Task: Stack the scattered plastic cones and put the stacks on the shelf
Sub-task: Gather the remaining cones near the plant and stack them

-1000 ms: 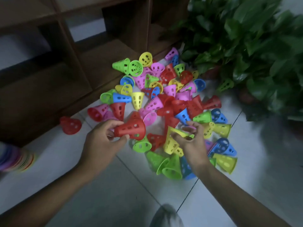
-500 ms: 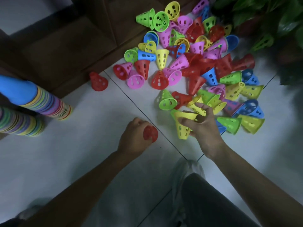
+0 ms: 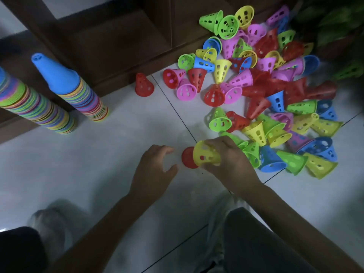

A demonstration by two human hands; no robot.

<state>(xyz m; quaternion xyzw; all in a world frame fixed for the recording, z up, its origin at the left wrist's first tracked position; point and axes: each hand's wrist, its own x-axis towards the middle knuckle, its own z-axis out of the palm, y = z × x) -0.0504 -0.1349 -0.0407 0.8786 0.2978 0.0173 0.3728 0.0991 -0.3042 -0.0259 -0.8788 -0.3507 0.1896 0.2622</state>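
The white tiled floor lies bare between the person's knees and the dark wooden shelf along its far edge. The pile of cones spreads over the right side, reaching the shelf's base and the leafy plant. 2 tall stacks stand at the left against the shelf. A lone red cone sits apart. The right hand has its fingers clamped on a yellow cone, touching a red cone on the floor. The left hand hovers beside, fingers apart. No writing is readable.
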